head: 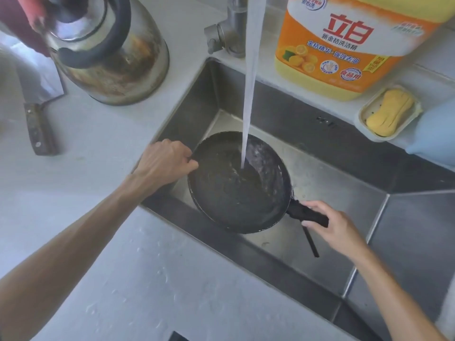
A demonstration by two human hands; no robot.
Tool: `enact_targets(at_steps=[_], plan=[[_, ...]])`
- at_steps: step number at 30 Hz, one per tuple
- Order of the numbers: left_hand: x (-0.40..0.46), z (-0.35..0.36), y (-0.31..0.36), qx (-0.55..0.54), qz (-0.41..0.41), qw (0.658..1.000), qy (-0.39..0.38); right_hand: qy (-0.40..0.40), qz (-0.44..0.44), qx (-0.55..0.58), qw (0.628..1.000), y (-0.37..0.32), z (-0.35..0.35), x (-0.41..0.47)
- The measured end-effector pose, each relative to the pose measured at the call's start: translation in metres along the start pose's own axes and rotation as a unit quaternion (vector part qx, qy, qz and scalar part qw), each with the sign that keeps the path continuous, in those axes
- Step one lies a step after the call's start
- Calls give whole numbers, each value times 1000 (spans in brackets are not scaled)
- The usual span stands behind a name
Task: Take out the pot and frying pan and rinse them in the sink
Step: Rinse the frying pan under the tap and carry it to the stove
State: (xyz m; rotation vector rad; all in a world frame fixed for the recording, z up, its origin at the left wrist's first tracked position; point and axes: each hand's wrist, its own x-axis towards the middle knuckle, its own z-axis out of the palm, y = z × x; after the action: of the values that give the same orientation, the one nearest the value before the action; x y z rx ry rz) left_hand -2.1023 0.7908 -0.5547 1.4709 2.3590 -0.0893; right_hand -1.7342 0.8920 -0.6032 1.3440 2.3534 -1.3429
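Observation:
A black frying pan [229, 193] is held over the steel sink [332, 183], tilted a little, with water from the tap [231, 30] streaming onto its inside. My left hand [167, 161] grips the pan's left rim. My right hand [337, 227] is closed around the pan's black handle [307, 214] at the lower right. A thin dark strip hangs down from the handle. No pot shows in the sink.
A stained metal kettle [108, 50] stands on the white counter at the upper left, with a cleaver [39, 129] beside it. Behind the sink are a big orange detergent bottle [344, 43], a soap dish with yellow soap [387, 113] and a blue object [435, 131].

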Motion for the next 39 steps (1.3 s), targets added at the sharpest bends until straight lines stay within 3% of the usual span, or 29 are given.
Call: enact_targets(at_steps=[3, 6, 11, 14, 17, 21, 25, 27, 30, 33, 39], plan=[[2, 23, 1, 2, -17, 997, -75, 16, -11, -122, 992, -16, -35, 2], [8, 46, 9, 4, -40, 991, -130, 115, -92, -249, 957, -34, -59, 1], [16, 55, 20, -44, -86, 983, -154, 193, -162, -301, 920, -24, -59, -4], [11, 48, 19, -83, -108, 986, -95, 232, -144, -253, 928, -10, -43, -7], [-5, 29, 17, -125, -106, 986, -25, 220, -98, -123, 963, 2, -16, -5], [-25, -7, 20, -152, -35, 984, 81, 116, -2, 75, 990, 8, 18, -3], [-23, -22, 15, -76, -18, 993, 85, 16, 2, 103, 995, 8, 24, -3], [-17, -18, 7, -53, -35, 997, 36, -20, 3, 70, 997, 6, 11, -2], [-11, 0, 1, -38, -62, 996, -59, -18, -12, -67, 997, -2, -17, 1], [-11, 22, 4, -71, -95, 983, -143, 36, -85, -184, 978, -12, -43, 5], [-6, 54, 14, -173, -145, 960, -167, 183, -213, -346, 895, -13, -60, 4]])
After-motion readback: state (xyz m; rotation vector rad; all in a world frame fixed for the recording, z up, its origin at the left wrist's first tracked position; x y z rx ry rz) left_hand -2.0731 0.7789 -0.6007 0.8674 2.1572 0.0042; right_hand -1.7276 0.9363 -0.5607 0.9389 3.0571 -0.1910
